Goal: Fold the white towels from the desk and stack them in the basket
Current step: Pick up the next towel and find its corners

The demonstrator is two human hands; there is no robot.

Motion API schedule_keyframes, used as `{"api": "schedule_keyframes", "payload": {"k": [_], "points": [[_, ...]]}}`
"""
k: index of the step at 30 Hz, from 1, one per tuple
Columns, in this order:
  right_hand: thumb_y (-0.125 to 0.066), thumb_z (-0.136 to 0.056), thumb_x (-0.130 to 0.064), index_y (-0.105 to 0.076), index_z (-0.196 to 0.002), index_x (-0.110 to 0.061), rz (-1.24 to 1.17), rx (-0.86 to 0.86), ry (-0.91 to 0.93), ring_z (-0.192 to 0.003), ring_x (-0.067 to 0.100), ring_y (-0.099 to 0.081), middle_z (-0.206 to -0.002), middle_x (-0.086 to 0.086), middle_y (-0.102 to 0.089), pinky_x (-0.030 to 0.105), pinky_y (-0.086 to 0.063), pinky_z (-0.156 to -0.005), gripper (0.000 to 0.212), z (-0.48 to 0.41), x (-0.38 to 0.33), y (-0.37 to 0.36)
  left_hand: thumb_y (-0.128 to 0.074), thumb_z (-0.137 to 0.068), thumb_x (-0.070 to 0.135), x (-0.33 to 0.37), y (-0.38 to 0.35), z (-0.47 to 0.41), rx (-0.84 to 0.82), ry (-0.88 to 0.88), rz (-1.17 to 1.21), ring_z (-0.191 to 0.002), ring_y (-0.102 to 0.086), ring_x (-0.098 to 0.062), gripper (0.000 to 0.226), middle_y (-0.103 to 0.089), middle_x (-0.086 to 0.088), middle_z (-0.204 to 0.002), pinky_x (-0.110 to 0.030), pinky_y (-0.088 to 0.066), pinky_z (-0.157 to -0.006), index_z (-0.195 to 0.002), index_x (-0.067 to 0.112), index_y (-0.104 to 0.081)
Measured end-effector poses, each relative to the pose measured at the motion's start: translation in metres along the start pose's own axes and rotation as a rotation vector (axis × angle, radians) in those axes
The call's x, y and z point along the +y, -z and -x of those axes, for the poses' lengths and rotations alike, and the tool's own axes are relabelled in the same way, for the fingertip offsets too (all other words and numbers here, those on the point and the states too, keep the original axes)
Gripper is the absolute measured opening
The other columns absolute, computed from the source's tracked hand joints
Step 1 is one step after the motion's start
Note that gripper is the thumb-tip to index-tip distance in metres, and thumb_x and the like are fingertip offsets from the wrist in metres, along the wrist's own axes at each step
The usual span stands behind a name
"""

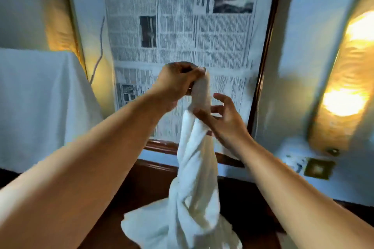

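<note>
A white towel (194,178) hangs in a twisted column from above the dark wooden desk (145,188), and its lower end pools on the desk top. My left hand (178,83) grips the towel's top end, raised in front of the newspaper-covered mirror. Just below and to the right, my right hand (220,119) touches the towel's side with its fingers spread and loosely bent. No basket shows in the head view.
Newspaper (182,36) covers a mirror in a dark frame behind the desk. A white cloth (36,103) drapes over something at the left. Lit wall lamps (348,87) glow at the right and upper left. A brass socket plate (318,169) sits on the wall.
</note>
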State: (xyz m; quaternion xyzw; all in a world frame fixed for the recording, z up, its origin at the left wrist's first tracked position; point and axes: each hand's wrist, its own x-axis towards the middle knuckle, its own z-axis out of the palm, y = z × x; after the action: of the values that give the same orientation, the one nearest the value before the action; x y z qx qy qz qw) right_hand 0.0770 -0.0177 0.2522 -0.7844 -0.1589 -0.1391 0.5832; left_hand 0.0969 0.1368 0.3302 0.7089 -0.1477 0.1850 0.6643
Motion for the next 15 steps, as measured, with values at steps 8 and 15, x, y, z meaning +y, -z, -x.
{"api": "schedule_keyframes", "payload": {"k": [8, 15], "points": [[-0.079, -0.069, -0.062, -0.046, -0.119, -0.03, 0.223, 0.244, 0.377, -0.092, 0.004, -0.068, -0.109, -0.014, -0.065, 0.022, -0.055, -0.077, 0.068, -0.019, -0.139, 0.093, -0.071, -0.092, 0.012, 0.186, -0.062, -0.038, -0.005, -0.197, 0.131, -0.075, -0.076, -0.023, 0.008, -0.076, -0.011, -0.084, -0.035, -0.064, -0.067, -0.087, 0.005, -0.071], [-0.052, -0.097, -0.027, -0.059, -0.105, -0.017, 0.345, 0.522, 0.437, -0.083, 0.017, -0.064, -0.09, 0.0, -0.067, 0.03, -0.043, -0.062, 0.014, -0.017, -0.216, 0.203, -0.073, -0.089, 0.011, 0.282, -0.134, -0.031, -0.02, -0.318, 0.199, -0.077, -0.075, -0.031, 0.01, -0.075, -0.019, -0.088, -0.038, -0.064, -0.064, -0.082, 0.005, -0.071]]}}
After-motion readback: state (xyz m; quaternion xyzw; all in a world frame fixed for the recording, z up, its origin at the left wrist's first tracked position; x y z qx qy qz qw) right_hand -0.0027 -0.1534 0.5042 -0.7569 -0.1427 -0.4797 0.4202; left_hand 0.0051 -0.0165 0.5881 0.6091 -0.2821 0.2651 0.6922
